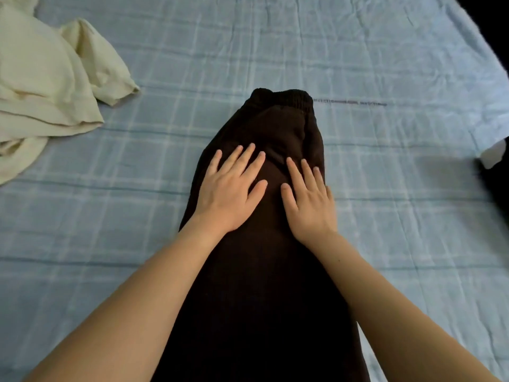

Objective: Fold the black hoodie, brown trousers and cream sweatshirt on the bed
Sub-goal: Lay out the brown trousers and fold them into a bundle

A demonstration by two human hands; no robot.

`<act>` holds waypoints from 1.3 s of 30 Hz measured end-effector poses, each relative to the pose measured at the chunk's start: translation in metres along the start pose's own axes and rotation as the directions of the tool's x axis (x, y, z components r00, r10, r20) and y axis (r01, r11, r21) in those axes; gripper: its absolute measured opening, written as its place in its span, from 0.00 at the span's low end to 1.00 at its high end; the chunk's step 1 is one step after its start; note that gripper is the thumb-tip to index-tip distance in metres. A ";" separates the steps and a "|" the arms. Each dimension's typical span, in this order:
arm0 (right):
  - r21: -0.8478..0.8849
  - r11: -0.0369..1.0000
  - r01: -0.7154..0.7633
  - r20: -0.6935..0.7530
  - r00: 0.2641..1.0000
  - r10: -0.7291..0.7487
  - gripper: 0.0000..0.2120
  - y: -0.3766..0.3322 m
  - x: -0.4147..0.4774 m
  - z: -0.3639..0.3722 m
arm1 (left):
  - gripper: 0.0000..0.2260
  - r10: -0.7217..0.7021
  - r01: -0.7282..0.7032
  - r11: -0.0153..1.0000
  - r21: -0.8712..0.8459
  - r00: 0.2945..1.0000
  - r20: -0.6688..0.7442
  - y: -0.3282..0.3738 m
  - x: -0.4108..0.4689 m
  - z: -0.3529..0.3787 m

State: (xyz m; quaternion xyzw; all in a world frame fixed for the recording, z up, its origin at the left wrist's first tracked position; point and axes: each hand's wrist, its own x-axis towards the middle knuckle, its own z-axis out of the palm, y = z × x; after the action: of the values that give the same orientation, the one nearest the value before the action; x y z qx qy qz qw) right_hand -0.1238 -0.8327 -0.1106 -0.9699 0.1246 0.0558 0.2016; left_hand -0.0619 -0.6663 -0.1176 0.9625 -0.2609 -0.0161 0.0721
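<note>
A big bed with a pale blue checked sheet fills the room in front of the person; the sheet has many small creases; the brown trousers lie in the middle of the bed, stretched out long, running from the near edge away from the person; they look very dark, almost black; their stretchy waistband is at the far end and is bunched up a little; the left hand lies flat on the trousers, palm down, with its fingers straight and spread apart; it holds nothing, it only presses on the cloth; the right hand lies flat just beside it, also palm down on the trousers, with its fingers straight and closer together; the two thumbs are near each other but do not touch; both bare arms reach in from the bottom, one on each side of the trousers; the cream sweatshirt sits in a loose, crumpled heap at the far left of the bed, well apart from the trousers; a thin dark line runs across the sheet just to the right of the waistband; at the right edge there is a dark thing with a white bit above it, and I cannot tell what they are.
</note>
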 end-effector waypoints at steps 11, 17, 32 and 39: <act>0.147 0.981 0.123 -0.303 0.950 -0.073 0.27 -0.003 0.083 -0.019 | 0.19 0.014 -0.035 0.993 -0.114 0.983 -0.185 -0.010 0.098 -0.005; 0.186 0.977 0.102 -0.236 0.970 -0.056 0.28 0.011 0.105 0.005 | 0.14 -0.068 -0.026 0.930 -0.366 0.968 -0.243 -0.020 0.106 0.016; 0.793 0.606 0.066 0.038 0.987 -0.157 0.22 0.016 0.094 -0.098 | 0.21 -0.262 0.149 0.512 -0.846 0.965 0.011 -0.038 0.094 -0.054; 0.791 0.560 0.245 -0.120 0.961 -0.251 0.14 -0.002 0.021 -0.150 | 0.26 -0.264 -0.022 0.476 -0.879 0.950 -0.166 -0.015 0.021 -0.133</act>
State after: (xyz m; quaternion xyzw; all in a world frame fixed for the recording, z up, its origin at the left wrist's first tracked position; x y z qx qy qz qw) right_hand -0.0943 -0.8964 0.0239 -0.7838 -0.0017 -0.0317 0.6202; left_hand -0.0274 -0.6464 0.0118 0.8001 -0.1339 -0.0154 0.5846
